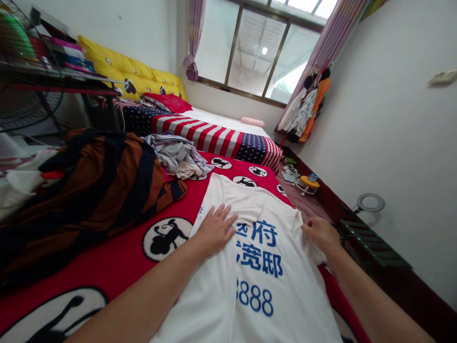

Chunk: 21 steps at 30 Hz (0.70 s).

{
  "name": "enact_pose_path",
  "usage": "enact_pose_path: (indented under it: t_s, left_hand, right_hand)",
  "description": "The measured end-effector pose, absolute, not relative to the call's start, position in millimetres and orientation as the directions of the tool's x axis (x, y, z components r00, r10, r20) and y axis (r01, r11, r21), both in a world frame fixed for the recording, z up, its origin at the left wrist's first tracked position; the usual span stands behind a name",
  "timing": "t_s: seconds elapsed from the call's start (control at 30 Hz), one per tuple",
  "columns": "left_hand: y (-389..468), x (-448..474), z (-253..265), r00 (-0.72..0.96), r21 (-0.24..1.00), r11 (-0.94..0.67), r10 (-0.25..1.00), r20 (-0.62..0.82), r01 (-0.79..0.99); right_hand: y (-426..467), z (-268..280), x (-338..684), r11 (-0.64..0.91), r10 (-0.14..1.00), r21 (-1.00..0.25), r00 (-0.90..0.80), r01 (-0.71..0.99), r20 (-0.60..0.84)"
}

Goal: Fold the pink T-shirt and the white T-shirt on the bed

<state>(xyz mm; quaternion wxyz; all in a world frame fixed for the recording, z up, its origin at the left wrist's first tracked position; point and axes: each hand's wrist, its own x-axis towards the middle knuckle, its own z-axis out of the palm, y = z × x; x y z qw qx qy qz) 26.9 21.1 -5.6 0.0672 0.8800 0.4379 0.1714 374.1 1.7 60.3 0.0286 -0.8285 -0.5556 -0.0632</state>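
A white T-shirt [296,295] with blue printed characters and digits lies spread on a red blanket [124,267] patterned with black figures in white ovals. Its left part is folded over, so some of the print is hidden. My left hand [215,230] rests flat on the folded part, fingers spread. At the shirt's right side, my right hand [321,233] pinches the sleeve edge between thumb and fingers.
Brown-and-black striped cloth [107,181] and a heap of grey clothes [176,152] lie at left. A fan [24,71] stands by a cluttered desk. Behind is a bed with a flag-patterned cover [203,136]. A yellow stool [309,182] and ring light [371,202] are along the right wall.
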Motion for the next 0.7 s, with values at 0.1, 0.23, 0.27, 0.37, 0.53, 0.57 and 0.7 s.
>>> enact_pose_path:
  t_s: [0.1, 0.23, 0.27, 0.37, 0.53, 0.57, 0.7]
  left_hand:
    - [22, 27, -6, 0.557, 0.285, -0.607, 0.794, 0.243, 0.742]
    - [22, 24, -3, 0.551, 0.333, -0.606, 0.795, 0.253, 0.722]
    - [22, 23, -2, 0.546, 0.353, -0.606, 0.795, 0.263, 0.713]
    - [22, 18, -1, 0.520, 0.422, -0.607, 0.795, 0.312, 0.674]
    - [25, 15, -1, 0.486, 0.518, -0.616, 0.788, 0.379, 0.594]
    - [25, 15, -1, 0.479, 0.531, -0.615, 0.788, 0.387, 0.583]
    - [26, 16, -2, 0.448, 0.558, -0.622, 0.783, 0.432, 0.549]
  right_hand:
    - [5, 77, 351, -0.373, 0.898, 0.101, 0.332, 0.922, 0.287]
    - [-4, 93, 277, 0.016, 0.895, 0.182, -0.095, 0.983, 0.436]
    - [-10, 96, 259, 0.224, 0.877, 0.143, -0.264, 0.964, 0.402]
    - [-33, 100, 230, 0.464, 0.802, -0.031, -0.405, 0.885, 0.439]
    - [-73, 92, 281, 0.244, 0.919, -0.162, -0.174, 0.956, 0.353]
    - [-82, 88, 294, 0.177, 0.947, -0.161, -0.123, 0.971, 0.297]
    - [-127, 71, 324, -0.047, 0.998, -0.133, 0.053, 0.990, 0.038]
